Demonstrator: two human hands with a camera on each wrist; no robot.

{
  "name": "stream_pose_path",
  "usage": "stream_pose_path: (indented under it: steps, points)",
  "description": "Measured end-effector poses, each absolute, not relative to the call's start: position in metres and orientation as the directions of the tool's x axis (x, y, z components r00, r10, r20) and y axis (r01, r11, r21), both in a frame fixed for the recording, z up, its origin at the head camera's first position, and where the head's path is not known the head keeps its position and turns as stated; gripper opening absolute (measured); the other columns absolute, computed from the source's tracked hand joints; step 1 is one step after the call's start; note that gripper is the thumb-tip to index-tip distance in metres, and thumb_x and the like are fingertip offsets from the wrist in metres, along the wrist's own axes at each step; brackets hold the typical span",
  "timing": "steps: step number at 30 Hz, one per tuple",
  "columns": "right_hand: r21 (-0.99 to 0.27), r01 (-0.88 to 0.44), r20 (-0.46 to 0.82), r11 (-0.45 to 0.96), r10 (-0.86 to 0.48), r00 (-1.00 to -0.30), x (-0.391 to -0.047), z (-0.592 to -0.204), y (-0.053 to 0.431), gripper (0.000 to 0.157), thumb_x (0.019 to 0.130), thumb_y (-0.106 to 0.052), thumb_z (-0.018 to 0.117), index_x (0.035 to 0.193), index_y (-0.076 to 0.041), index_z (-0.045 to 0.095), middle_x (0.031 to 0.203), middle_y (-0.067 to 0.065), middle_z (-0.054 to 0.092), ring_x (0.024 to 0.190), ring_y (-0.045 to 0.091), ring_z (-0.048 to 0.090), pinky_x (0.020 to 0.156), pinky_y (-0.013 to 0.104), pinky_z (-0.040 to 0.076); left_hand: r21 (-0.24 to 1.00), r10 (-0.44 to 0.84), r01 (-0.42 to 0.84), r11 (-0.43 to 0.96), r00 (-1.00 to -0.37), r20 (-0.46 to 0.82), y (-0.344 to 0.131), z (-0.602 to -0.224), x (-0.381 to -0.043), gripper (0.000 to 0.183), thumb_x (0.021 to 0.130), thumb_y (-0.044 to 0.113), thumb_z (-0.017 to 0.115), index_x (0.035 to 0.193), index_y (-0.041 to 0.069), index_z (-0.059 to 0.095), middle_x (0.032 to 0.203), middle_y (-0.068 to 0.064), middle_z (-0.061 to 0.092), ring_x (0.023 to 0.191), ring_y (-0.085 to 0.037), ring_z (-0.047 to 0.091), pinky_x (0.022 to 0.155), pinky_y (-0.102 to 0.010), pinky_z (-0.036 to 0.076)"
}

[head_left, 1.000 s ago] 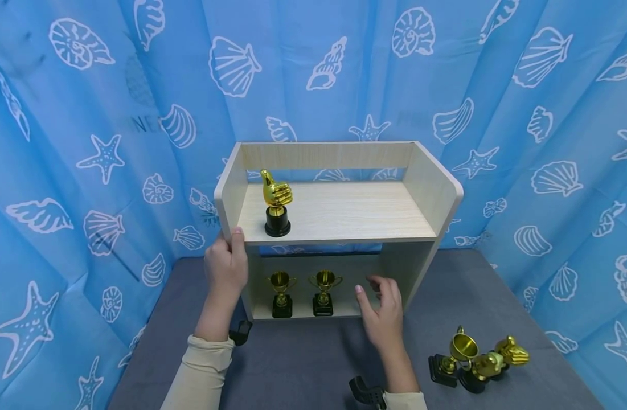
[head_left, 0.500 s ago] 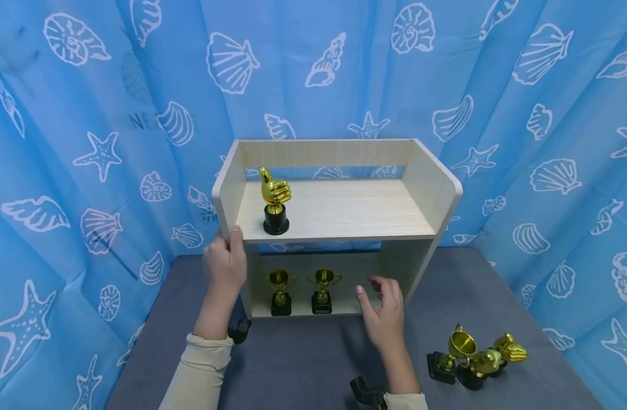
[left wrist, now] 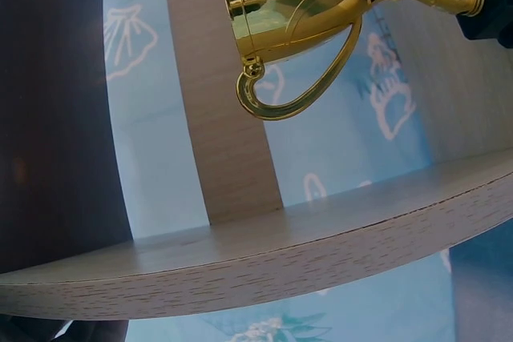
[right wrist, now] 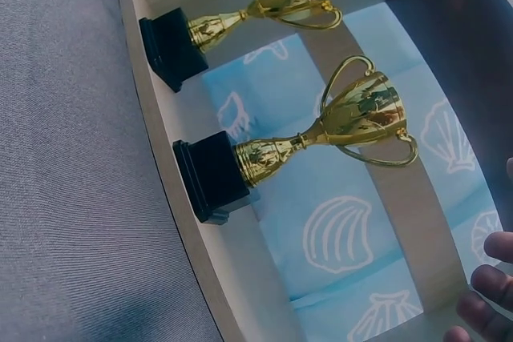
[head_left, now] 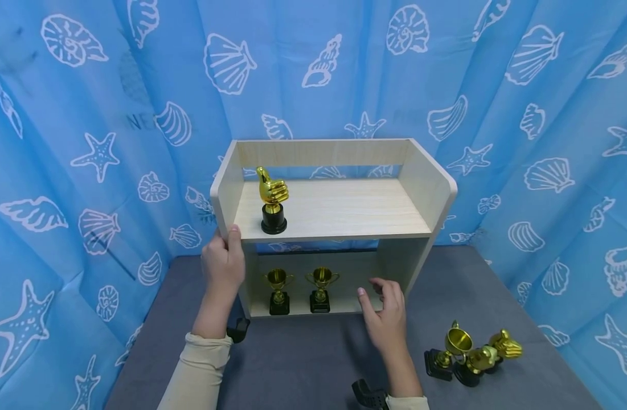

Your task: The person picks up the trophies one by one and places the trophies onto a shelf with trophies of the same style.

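Two upright cups [head_left: 320,293] stand left of the empty, loose-fingered right hand [head_left: 386,320] (rightmost cup closest). Left hand [head_left: 224,265] grips the left edge of the shelf [head_left: 339,208].

A creased, cream fabric sleeve [head_left: 200,364] shows at seven o'clock, a matching cream fabric cuff [head_left: 408,403] at five; a small, black, angular wrist device [head_left: 238,330] sits beside each.
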State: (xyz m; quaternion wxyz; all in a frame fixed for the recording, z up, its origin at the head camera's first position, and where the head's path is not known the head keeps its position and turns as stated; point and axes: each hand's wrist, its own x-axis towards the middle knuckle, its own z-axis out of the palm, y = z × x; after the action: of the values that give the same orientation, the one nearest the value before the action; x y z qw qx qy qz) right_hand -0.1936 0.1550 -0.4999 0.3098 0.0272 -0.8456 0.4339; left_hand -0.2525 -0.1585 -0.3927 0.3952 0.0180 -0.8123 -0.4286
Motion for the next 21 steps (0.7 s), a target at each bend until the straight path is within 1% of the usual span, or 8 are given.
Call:
stream_pose_path:
  steps: [5,7,9,12,15,16,21]
  points:
    - [-0.705,-0.321,0.565,0.633,0.227,-0.793,-0.1919,-0.5004,0.1563,0.035,0.09,-0.024,0.071,0.118,-0.006,0.061,0.112,0.008,0.056,0.104,0.018,0.051,0.085,0.039,0.042,0.718,-0.367,0.297,0.63,-0.701,0.612,-0.1582,-0.392,-0.2515,0.05,0.102,0.049,0.039,0.072,0.011,0.048,0.056,-0.006,0.041,0.053,-0.024,0.044,0.05,-0.036,0.034]
    - [-0.697,-0.32,0.571,0.641,0.229,-0.788,-0.1912,-0.4998,0.157,0.034,0.089,-0.024,0.071,0.117,-0.007,0.061,0.111,0.007,0.056,0.104,0.017,0.05,0.085,0.035,0.041,0.719,-0.367,0.294,0.629,-0.703,0.609,-0.1581,-0.3922,-0.2515,0.05,0.102,0.049,0.039,0.073,0.01,0.048,0.057,-0.007,0.042,0.053,-0.024,0.045,0.05,-0.036,0.035]
    - [-0.692,-0.324,0.579,0.645,0.228,-0.783,-0.1907,-0.4988,0.1575,0.033,0.089,-0.023,0.071,0.117,-0.008,0.061,0.111,0.007,0.056,0.103,0.017,0.05,0.084,0.033,0.04,0.721,-0.37,0.292,0.628,-0.703,0.607,-0.1582,-0.3925,-0.2516,0.049,0.102,0.049,0.039,0.074,0.01,0.05,0.057,-0.008,0.043,0.055,-0.025,0.046,0.051,-0.037,0.035]
    - [-0.683,-0.334,0.593,0.649,0.227,-0.773,-0.1904,-0.4977,0.1583,0.033,0.089,-0.022,0.072,0.116,-0.006,0.062,0.111,0.008,0.056,0.103,0.018,0.051,0.084,0.034,0.04,0.723,-0.374,0.293,0.626,-0.701,0.608,-0.1583,-0.3929,-0.2517,0.049,0.102,0.048,0.04,0.076,0.009,0.052,0.06,-0.009,0.048,0.058,-0.027,0.049,0.054,-0.037,0.037]
    - [-0.677,-0.34,0.602,0.653,0.226,-0.766,-0.1896,-0.497,0.1591,0.034,0.088,-0.021,0.072,0.116,-0.004,0.062,0.111,0.008,0.057,0.103,0.019,0.052,0.084,0.037,0.042,0.72,-0.376,0.294,0.628,-0.696,0.612,-0.1583,-0.3933,-0.2519,0.047,0.102,0.048,0.04,0.077,0.01,0.052,0.06,-0.01,0.049,0.06,-0.027,0.05,0.055,-0.038,0.036]
    - [-0.676,-0.341,0.604,0.654,0.225,-0.765,-0.1893,-0.4968,0.1594,0.035,0.088,-0.02,0.072,0.117,-0.003,0.062,0.111,0.008,0.057,0.103,0.019,0.052,0.084,0.037,0.042,0.72,-0.376,0.294,0.629,-0.695,0.613,-0.1583,-0.3934,-0.2518,0.047,0.102,0.048,0.04,0.076,0.01,0.052,0.06,-0.009,0.048,0.06,-0.027,0.05,0.054,-0.038,0.036]
    - [-0.668,-0.345,0.612,0.66,0.222,-0.759,-0.187,-0.4948,0.1608,0.035,0.088,-0.02,0.073,0.117,-0.004,0.062,0.111,0.008,0.057,0.103,0.019,0.052,0.085,0.028,0.038,0.718,-0.372,0.296,0.63,-0.696,0.614,-0.1581,-0.3932,-0.2517,0.048,0.102,0.048,0.04,0.073,0.01,0.048,0.057,-0.008,0.042,0.055,-0.026,0.045,0.051,-0.037,0.034]
